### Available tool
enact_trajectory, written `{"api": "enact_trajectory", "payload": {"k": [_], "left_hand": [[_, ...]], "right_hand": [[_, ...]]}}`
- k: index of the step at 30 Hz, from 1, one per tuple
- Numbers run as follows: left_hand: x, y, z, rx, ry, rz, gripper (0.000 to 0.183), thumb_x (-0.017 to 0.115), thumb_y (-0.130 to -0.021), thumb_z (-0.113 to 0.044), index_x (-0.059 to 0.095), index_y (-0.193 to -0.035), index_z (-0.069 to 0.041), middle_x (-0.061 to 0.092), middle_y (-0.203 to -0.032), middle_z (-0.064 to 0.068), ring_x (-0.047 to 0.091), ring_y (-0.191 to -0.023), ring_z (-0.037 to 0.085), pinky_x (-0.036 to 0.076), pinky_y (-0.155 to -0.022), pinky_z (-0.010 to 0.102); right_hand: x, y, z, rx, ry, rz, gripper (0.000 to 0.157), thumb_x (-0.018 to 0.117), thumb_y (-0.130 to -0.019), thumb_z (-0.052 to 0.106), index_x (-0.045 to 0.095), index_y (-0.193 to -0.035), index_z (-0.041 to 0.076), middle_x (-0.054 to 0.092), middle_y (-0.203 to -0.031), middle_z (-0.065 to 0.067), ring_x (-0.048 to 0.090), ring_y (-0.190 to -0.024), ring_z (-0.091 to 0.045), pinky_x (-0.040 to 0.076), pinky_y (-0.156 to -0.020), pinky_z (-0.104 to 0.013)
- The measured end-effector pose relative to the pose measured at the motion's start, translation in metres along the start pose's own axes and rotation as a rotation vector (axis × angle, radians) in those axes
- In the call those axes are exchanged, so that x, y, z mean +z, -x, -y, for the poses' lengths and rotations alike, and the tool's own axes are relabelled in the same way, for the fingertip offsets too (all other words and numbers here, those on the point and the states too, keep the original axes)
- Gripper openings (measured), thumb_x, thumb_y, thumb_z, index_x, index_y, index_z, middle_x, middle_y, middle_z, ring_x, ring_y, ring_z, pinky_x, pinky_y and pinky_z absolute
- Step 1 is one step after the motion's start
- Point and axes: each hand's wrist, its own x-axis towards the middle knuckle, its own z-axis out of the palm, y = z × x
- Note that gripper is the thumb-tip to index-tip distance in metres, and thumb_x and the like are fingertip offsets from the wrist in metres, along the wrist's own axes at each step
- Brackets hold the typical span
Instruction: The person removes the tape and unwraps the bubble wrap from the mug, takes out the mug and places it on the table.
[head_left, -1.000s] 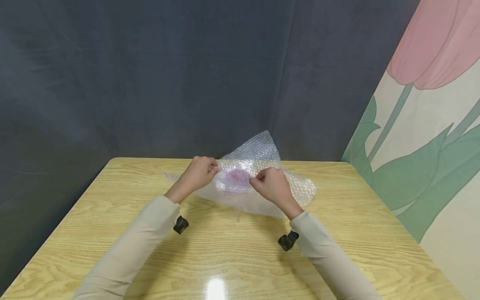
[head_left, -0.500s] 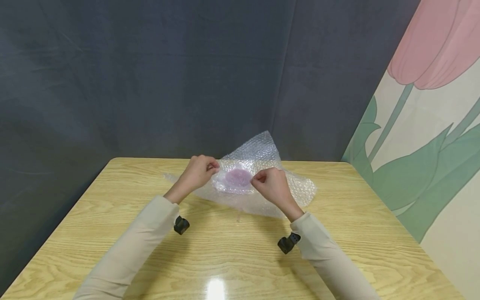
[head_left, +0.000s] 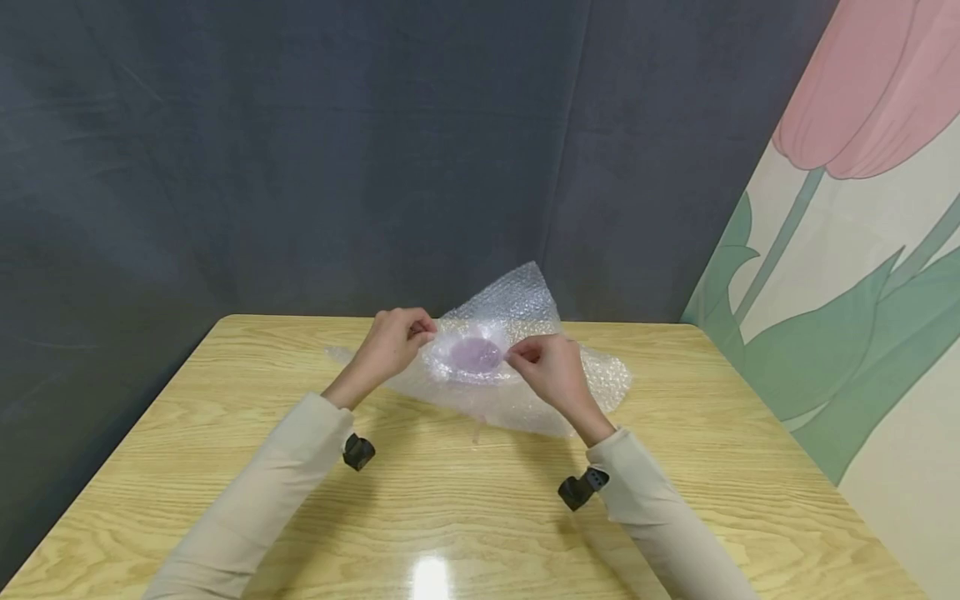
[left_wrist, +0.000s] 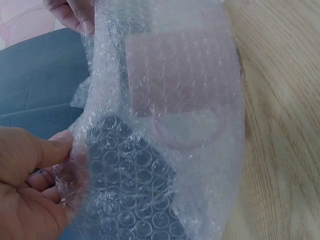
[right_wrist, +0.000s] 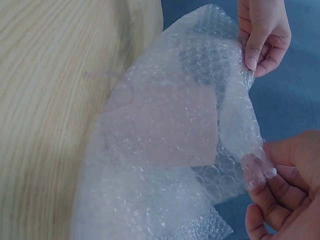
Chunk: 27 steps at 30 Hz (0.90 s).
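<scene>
A pink mug [head_left: 476,355] stands inside a sheet of clear bubble wrap [head_left: 517,302]; its straight side and looped handle show hazily through the plastic in the left wrist view. My left hand [head_left: 395,340] pinches the wrap's edge between thumb and fingers, left of the mug. On the other side, my right hand [head_left: 552,371] pinches the same sheet, its fingertips [right_wrist: 256,167] seen through the film in the right wrist view. Both hands hold the edge raised, so the wrap drapes in front of the mug. The mug's lower part is blurred by the layers.
The bubble wrap's corners spread over a light wooden table [head_left: 465,517], one standing up at the back. A dark curtain [head_left: 315,167] hangs behind the table's far edge. To the right is a wall [head_left: 870,250] painted with tulips.
My hands have drawn slightly apart, the left one a little leftward and the right one a little rightward, both still gripping the wrap. The pink mug looks paler through the film.
</scene>
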Motion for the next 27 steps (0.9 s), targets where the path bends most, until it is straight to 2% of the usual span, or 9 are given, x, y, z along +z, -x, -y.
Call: {"api": "enact_trajectory", "payload": {"k": [7,12,17,27], "left_hand": [[-0.005,0.002,0.002,0.017,0.041,-0.036,0.004,0.069,-0.089,-0.005,0.071,-0.092,-0.003,0.069,-0.084,0.005,0.064,-0.074,0.018,0.054,-0.068,0.034],[-0.009,0.005,0.002,0.017,0.065,-0.036,0.004,0.069,-0.089,-0.004,0.07,-0.092,-0.003,0.068,-0.083,0.004,0.064,-0.074,0.018,0.054,-0.068,0.034],[-0.011,0.008,0.002,0.016,0.071,-0.031,0.004,0.069,-0.089,-0.005,0.07,-0.093,-0.004,0.068,-0.083,0.003,0.062,-0.073,0.016,0.054,-0.068,0.033],[-0.018,0.016,0.004,0.069,0.046,-0.036,0.009,0.07,-0.089,-0.005,0.073,-0.098,-0.004,0.07,-0.087,0.006,0.064,-0.074,0.017,0.055,-0.067,0.033]], "right_hand": [[-0.01,0.0,-0.003,-0.004,-0.062,0.019,0.009,0.074,-0.086,0.013,0.077,-0.088,0.005,0.072,-0.081,-0.004,0.066,-0.067,-0.015,0.055,-0.061,-0.034],[-0.012,-0.001,-0.003,-0.004,-0.103,0.021,0.01,0.075,-0.086,0.013,0.076,-0.089,0.004,0.073,-0.082,-0.005,0.066,-0.068,-0.015,0.055,-0.062,-0.033],[-0.014,-0.001,-0.003,-0.013,-0.127,0.026,0.01,0.075,-0.086,0.013,0.076,-0.089,0.003,0.073,-0.082,-0.005,0.067,-0.068,-0.015,0.055,-0.061,-0.031],[-0.018,0.002,-0.005,-0.019,-0.14,0.038,0.008,0.076,-0.085,0.014,0.076,-0.088,0.006,0.072,-0.081,-0.001,0.065,-0.067,-0.013,0.053,-0.059,-0.029]]}}
